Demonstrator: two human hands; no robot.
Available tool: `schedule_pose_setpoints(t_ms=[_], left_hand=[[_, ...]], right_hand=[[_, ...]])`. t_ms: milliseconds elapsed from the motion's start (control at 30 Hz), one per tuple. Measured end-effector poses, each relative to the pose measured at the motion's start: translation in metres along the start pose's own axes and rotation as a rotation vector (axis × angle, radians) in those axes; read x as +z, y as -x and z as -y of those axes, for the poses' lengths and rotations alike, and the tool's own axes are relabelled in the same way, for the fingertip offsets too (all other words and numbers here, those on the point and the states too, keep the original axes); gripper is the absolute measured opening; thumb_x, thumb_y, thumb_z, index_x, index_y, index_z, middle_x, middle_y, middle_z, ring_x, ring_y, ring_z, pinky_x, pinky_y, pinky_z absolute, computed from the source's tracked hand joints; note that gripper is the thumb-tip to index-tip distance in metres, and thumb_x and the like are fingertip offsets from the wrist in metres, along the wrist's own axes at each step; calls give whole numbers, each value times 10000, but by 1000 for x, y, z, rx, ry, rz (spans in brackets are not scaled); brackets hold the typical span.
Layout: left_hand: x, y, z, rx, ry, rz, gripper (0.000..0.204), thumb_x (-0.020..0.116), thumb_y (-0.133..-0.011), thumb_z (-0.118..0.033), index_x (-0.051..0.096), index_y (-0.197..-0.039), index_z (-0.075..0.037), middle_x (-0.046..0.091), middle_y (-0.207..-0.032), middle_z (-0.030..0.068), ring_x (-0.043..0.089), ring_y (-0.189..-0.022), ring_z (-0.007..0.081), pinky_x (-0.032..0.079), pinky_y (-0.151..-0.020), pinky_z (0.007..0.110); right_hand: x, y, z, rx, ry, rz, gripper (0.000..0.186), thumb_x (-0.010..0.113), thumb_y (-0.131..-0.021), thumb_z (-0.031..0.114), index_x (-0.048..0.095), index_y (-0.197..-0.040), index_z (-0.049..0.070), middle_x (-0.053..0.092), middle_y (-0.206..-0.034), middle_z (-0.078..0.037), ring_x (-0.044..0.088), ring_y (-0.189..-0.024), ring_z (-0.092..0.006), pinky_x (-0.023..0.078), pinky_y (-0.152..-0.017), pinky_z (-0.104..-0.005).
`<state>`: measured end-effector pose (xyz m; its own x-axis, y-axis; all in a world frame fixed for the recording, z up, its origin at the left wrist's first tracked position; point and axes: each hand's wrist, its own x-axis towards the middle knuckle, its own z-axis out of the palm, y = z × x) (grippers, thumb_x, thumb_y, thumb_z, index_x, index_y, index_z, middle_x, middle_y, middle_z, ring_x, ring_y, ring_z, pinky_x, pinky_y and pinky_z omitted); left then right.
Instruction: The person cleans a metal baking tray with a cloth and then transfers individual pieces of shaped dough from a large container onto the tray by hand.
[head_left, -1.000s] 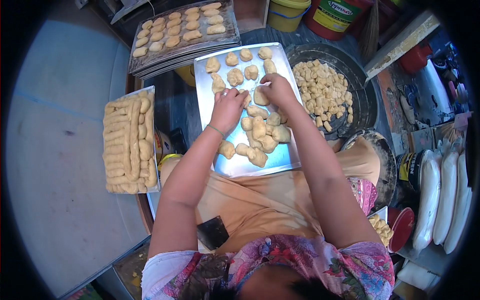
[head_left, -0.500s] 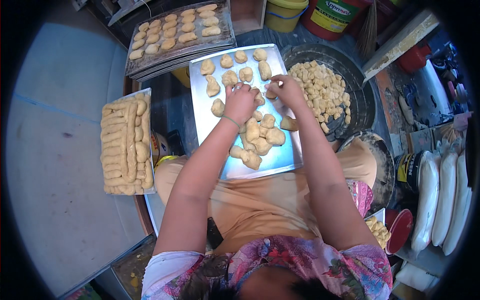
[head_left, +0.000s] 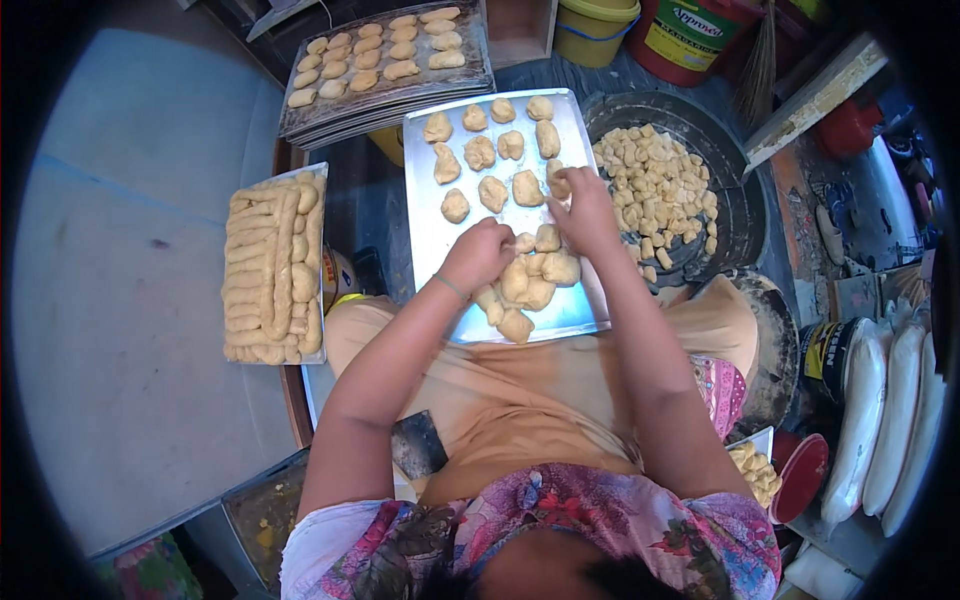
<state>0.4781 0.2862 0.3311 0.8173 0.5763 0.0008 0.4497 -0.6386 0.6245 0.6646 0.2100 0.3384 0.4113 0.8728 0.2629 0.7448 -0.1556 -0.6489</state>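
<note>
Left of the right hand [head_left: 588, 208], touching it, lies a dough piece [head_left: 556, 181].

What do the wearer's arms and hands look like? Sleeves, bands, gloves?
Left hand and right hand: no gloves. Thin greenish band on the left wrist; none visible on the right. Forearms uncovered. Short sleeves: left sleeve white and floral, right sleeve pink-purple floral.

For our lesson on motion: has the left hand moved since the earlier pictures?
Yes: judged against the silver tray, the left hand has moved down the picture, toward the tray's near edge.
</note>
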Motion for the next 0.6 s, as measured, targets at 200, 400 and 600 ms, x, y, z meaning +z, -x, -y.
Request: schedule_pose_setpoints(t_ms=[200, 400, 600], left_hand=[[-9, 19, 4, -60, 40, 10, 212, 678, -732, -164, 576, -845, -16, 589, -804, 148, 591, -767, 322, 473, -705, 395], [-22, 25, 20, -374, 275, -343, 220, 656, -759, -170, 594, -896, -10, 615, -840, 178, 613, -763, 338, 484, -711, 416], [-4, 29, 39, -166, 23, -280, 430, 672, -743, -167, 606, -1142, -22, 582, -892, 186, 603, -763, 310, 493, -720, 374]], right_hand=[[-12, 17, 15, 146, -99, 554, 444, 730, -695, 197, 578, -1083, 45, 598, -1019, -156, 583, -958, -289, 463, -820, -367], [9, 1, 44, 184, -432, 290, 447, 755, -697, 214, 543, -1046, 34, 614, -889, -148, 632, -793, -250, 490, -675, -358], [38, 15, 43, -30, -37, 351, 412, 718, -697, 214, 603, -1075, 97, 647, -948, -135, 626, -889, -302, 492, -772, -378]])
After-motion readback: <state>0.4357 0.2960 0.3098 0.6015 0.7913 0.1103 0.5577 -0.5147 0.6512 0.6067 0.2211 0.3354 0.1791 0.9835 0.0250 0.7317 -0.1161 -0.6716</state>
